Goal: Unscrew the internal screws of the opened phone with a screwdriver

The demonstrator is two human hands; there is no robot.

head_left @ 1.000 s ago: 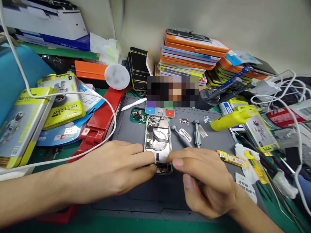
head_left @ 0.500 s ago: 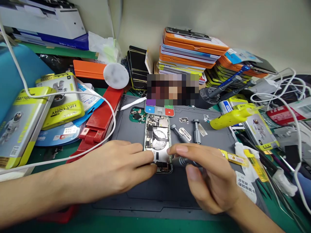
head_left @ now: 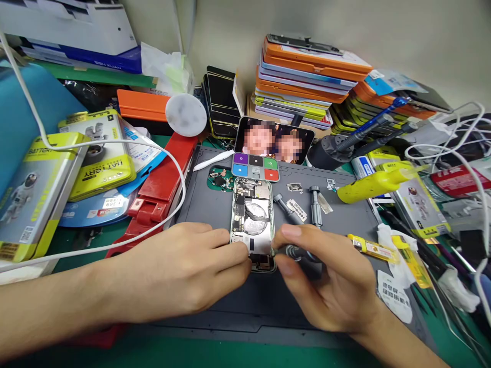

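Note:
An opened smartphone (head_left: pixel 253 225) lies on the dark grey mat, its circuit board, round metal coil and silver inner plate exposed. My left hand (head_left: pixel 207 266) is closed at the phone's lower left edge, fingertips bent over its lower part; they hide that corner. By the phone's lower right edge is my right hand (head_left: pixel 330 276), with thumb and index finger apart and the other fingers curled. Behind the gap between them lies a dark grey screwdriver (head_left: pixel 294 252), partly hidden. Two more grey screwdrivers (head_left: pixel 316 207) lie farther back, beside a razor blade (head_left: pixel 296 209).
A second phone (head_left: pixel 307 138) with a lit screen leans behind a coloured tile pad (head_left: pixel 256 167). At left are a red clamp (head_left: pixel 153 194), battery boxes (head_left: pixel 102 168) and a white cable (head_left: pixel 178 179). A yellow bottle (head_left: pixel 368 185) and tool holder (head_left: pixel 326 151) stand right.
My right thumb and index finger have shifted beside the phone's right edge, the thumb rising nearer to it. My left hand keeps its place on the phone. The view has shifted slightly.

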